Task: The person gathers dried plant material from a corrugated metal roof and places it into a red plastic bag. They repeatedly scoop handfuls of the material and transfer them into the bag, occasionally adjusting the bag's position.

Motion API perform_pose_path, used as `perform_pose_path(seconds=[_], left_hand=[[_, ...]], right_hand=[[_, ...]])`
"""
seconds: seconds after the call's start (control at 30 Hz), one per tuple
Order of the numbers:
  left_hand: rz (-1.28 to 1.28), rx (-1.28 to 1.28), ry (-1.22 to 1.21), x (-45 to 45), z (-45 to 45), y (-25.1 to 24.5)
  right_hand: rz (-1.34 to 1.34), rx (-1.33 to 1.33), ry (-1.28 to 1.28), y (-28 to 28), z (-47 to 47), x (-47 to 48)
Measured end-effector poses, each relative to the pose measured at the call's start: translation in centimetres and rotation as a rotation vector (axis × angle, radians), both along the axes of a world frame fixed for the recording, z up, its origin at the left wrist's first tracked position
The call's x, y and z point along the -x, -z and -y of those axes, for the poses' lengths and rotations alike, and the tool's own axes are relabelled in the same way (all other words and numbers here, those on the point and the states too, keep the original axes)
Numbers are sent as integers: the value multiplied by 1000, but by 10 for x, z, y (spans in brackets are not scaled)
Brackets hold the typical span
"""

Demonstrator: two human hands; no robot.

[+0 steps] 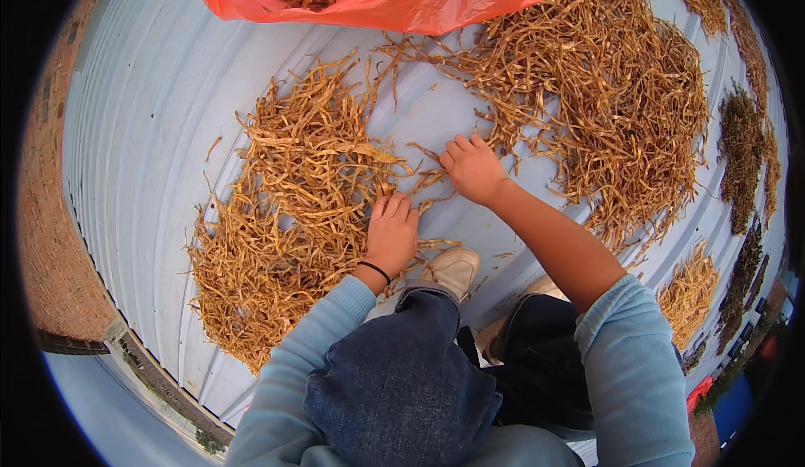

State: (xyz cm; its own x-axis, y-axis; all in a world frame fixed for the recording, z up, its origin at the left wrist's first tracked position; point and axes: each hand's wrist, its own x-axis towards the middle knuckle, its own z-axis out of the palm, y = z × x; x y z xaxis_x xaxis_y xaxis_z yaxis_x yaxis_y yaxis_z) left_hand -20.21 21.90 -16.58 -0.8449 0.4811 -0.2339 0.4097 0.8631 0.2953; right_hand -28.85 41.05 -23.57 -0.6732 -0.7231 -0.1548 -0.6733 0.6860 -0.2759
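Note:
My left hand (391, 234), with a dark band at the wrist, rests at the right edge of a loose pile of dried brown plant strips (302, 171). Its fingers are bent down among the strips, and the fingertips are hidden. To the upper right, my right hand (473, 168) is curled palm down over a few stray strips (431, 179) lying between two piles. What its fingertips hold is out of sight beneath the hand. Just beyond its fingers begins a larger pile of the same strips (604, 90).
A red plastic bag (402, 5) holding more strips stands at the top. All lies on a ribbed pale metal roof (157, 121). My shoe (454, 271) is close below my hands. Darker dried plants (742, 152) and a paler pile (688, 291) lie right. A brick surface (56, 215) borders the left.

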Motion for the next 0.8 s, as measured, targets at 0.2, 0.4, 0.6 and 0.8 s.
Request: perform_pose_path(seconds=[0.2, 0.4, 0.6, 0.8], left_hand=[[6, 34, 34, -1, 19, -8], [-18, -13, -44, -3, 27, -24], [-41, -171, -372, -14, 45, -40], [-80, -171, -202, -21, 42, -44]], right_hand=[[-187, -164, -55, -14, -98, 77], [-208, -303, 107, -30, -77, 71], [-18, 322, -142, -15, 35, 7], [16, 196, -61, -6, 64, -12]])
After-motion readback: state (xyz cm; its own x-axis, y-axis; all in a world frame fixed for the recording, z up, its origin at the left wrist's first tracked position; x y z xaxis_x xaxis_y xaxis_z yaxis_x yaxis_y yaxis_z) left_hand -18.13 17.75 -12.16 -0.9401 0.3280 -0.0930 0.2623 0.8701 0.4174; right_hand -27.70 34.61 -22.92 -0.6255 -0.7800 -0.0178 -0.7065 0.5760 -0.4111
